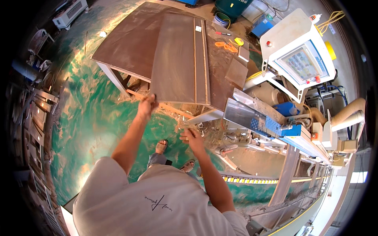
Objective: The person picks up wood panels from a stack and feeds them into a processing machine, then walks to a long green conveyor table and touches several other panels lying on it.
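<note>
- Gripping the near corner of the brown panel with my left grip, clenched, on the counter.
- My right grip hangs released, near the machine.

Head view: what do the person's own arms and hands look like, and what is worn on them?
Both forearms are bare from the short sleeves of a white T-shirt down. The left hand and right hand are bare too: no gloves, and no watch, ring or wristband that I can make out. The shirt carries a small dark line marking near its middle. No cables or tools are attached to either arm.
</note>
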A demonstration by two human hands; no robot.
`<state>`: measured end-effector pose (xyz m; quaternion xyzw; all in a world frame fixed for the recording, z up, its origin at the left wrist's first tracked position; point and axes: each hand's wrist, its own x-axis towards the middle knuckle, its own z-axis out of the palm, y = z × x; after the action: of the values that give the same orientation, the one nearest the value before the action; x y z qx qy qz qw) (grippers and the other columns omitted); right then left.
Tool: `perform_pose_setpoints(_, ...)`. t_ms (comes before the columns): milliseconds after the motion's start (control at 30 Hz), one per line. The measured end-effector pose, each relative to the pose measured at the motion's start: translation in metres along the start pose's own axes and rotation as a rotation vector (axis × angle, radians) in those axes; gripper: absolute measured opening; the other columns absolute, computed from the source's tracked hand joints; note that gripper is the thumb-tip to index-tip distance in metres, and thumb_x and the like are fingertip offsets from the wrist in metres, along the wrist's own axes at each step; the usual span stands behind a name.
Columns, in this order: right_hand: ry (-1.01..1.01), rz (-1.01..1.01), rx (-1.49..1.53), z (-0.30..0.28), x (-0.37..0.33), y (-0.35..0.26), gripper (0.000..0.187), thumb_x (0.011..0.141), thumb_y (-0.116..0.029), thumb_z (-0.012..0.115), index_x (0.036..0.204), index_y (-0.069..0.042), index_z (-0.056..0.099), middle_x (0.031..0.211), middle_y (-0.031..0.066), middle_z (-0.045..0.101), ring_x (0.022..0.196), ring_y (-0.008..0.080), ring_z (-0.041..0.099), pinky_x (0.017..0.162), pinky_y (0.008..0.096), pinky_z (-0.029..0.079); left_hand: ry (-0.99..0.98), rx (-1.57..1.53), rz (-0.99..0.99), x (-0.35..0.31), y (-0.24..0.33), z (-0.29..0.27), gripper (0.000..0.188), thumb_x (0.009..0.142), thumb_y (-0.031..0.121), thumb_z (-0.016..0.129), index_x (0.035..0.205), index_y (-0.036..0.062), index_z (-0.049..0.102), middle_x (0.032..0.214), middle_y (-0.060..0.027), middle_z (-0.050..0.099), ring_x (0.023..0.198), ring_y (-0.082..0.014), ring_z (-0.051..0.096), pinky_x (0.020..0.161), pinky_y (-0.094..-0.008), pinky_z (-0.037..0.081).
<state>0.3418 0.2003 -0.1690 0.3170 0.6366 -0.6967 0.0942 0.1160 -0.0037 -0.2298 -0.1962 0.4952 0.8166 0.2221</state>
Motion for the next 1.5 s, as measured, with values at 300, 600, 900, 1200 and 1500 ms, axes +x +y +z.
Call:
perform_pose_setpoints(300,0.396,0.12,0.788,-0.059,-0.016,0.002,0.055,0.098,-0.037,0.064,0.141,-0.005,0.05,0.138,0.0115,0.059,0.123,0.0259,0.058,0.103,0.0439,0.049,-0.595,0.412,-0.569,-0.165,-0.043,0.016,0.078,0.097,0.048,0.065,0.153,0.0048,0.031,0.139,-0.0191,0.056,0.116,-0.0328,0.063,0.1,-0.0452,0.05)
perform_pose_setpoints(600,0.814,-0.012,0.729,-0.202,-0.175,0.09,0.052,0.096,-0.029,0.067,0.135,0.003,0.056,0.13,0.0122,0.064,0.116,0.0264,0.061,0.105,0.0381,0.047,-0.135,0.133,-0.225,-0.054,0.012,0.01,0.074,0.098,0.054,0.058,0.151,0.007,0.037,0.152,-0.0151,0.044,0.136,-0.0323,0.046,0.11,-0.0495,0.041)
perform_pose_setpoints(900,1.395,-0.043,0.558,-0.273,-0.35,0.198,0.059,0.094,-0.044,0.069,0.118,0.01,0.067,0.111,0.0156,0.069,0.097,0.0227,0.065,0.084,0.0368,0.054,-0.258,0.262,-0.406,-0.175,-0.112,0.098,0.036,0.095,0.021,0.058,0.127,0.0043,0.06,0.12,-0.0079,0.066,0.11,-0.023,0.063,0.094,-0.0416,0.051)
perform_pose_setpoints(1200,1.554,0.155,0.931,-0.192,-0.416,0.291,0.064,0.095,-0.048,0.062,0.129,0.006,0.06,0.125,0.0195,0.064,0.105,0.0337,0.065,0.089,0.0462,0.056,-0.567,0.527,-0.514,-0.162,-0.196,0.227,0.039,0.099,0.02,0.059,0.133,0.0021,0.053,0.125,-0.0097,0.061,0.115,-0.0246,0.059,0.098,-0.0425,0.05)
perform_pose_setpoints(1500,1.433,0.237,0.898,-0.187,-0.397,0.301,0.057,0.097,-0.044,0.061,0.13,0.002,0.06,0.121,0.0165,0.064,0.105,0.0312,0.063,0.088,0.0468,0.052,-0.661,0.697,-0.341,-0.119,-0.233,0.314,0.038,0.104,0.031,0.058,0.129,0.0026,0.053,0.111,-0.0079,0.065,0.085,-0.0238,0.068,0.074,-0.0478,0.06)
